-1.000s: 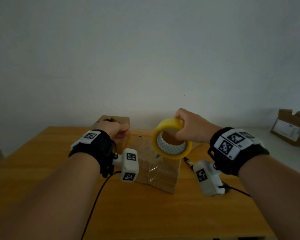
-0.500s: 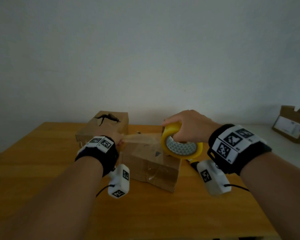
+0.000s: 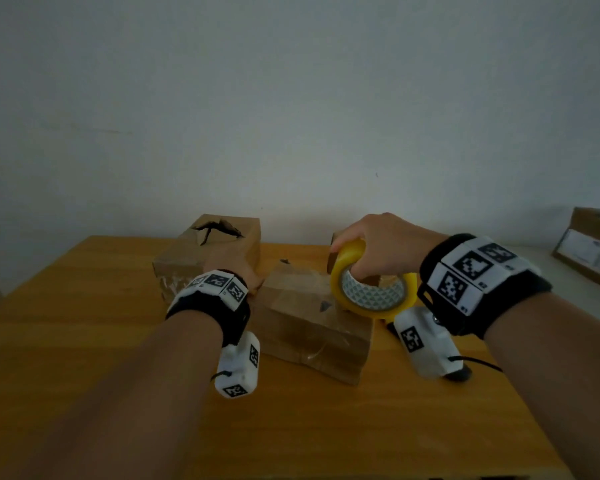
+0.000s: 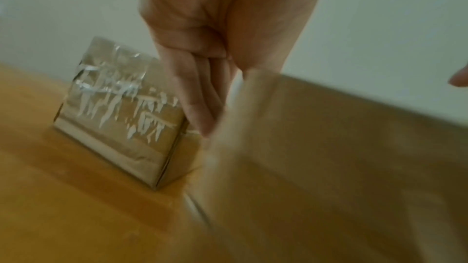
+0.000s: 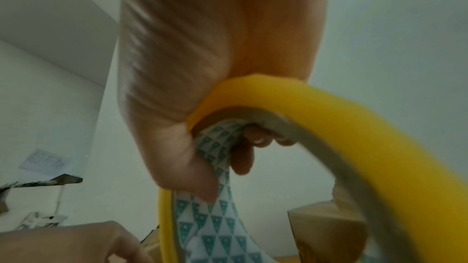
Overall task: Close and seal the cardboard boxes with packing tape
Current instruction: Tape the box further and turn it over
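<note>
The right hand [image 3: 378, 247] grips the yellow roll of tape [image 3: 373, 289], with fingers [image 5: 243, 159] hooked inside the ring (its core has little green triangles) and thumb on the outside. The roll sits over the right end of the near box [image 3: 312, 327]. The left hand [image 3: 236, 268] is at the left edge of that box top; its fingers [image 4: 200, 107] look straight and close together, maybe pressing tape down, but the wrist picture is blurry. Just behind on the left stands a far box [image 3: 219, 247] with a torn top. Both boxes rest on the wooden table [image 3: 84, 341]. Far right sits another open box [image 3: 589, 251].
</note>
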Demonstrator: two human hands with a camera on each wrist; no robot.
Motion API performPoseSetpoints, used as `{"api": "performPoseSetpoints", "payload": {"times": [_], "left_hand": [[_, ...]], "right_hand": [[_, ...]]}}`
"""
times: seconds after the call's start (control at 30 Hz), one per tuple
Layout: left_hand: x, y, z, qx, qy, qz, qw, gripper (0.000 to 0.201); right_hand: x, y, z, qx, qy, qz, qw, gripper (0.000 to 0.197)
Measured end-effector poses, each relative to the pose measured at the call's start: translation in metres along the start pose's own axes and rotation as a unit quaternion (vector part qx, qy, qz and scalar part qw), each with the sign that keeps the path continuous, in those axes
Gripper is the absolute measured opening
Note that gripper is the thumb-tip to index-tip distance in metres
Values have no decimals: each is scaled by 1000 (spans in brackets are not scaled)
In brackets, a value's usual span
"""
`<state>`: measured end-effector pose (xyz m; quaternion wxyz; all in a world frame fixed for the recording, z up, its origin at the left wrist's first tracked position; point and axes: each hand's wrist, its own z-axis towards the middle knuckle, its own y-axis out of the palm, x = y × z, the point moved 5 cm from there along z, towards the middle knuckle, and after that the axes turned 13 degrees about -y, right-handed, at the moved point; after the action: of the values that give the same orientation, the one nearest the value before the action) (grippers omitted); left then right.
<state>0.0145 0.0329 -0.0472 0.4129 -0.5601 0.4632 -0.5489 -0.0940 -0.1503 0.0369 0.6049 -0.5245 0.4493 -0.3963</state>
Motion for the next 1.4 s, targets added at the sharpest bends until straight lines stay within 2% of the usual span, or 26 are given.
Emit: {"api": "performPoseSetpoints", "payload": {"times": [0.07,0.17,0.2,0.27,0.37,0.43,0.5,0.63,0.73,0.9,1.03,1.27,1.4], "left_hand": [[-1,1,-1,8,-5,-8,1000,25],[9,-11,-8,102,15,-69,992,11],[14,-16,-11,126,27,-101,987,17],[24,-20,-18,115,48,-160,979,17],[28,-9,-21,38,70,-158,984,17],[21,1,-20,14,65,-189,980,13],[15,8,-18,7,55,-241,969,8],[13,12,-21,9,35,-271,962,10],[16,11,-24,9,31,-270,962,12],[18,10,-25,25,26,-268,963,13],[20,12,-26,22,22,-269,963,13],[22,11,-29,19,12,-269,963,14],[22,12,-29,13,13,-273,962,13]], "right_hand": [[1,0,0,1,6,-4,1000,46],[4,0,-4,26,16,5,1000,47],[5,0,-4,38,17,10,999,46],[6,-1,-9,60,20,23,998,44],[12,-1,-19,98,31,39,994,39],[19,1,-31,123,47,67,989,45],[27,7,-44,141,65,101,983,55],[28,15,-60,158,71,136,975,56],[22,5,-60,132,59,76,987,61],[22,-4,-79,50,87,16,995,49],[18,3,-87,7,82,13,997,39],[13,14,-84,-51,100,-10,994,43],[10,18,-83,-60,93,-32,993,42]]}}
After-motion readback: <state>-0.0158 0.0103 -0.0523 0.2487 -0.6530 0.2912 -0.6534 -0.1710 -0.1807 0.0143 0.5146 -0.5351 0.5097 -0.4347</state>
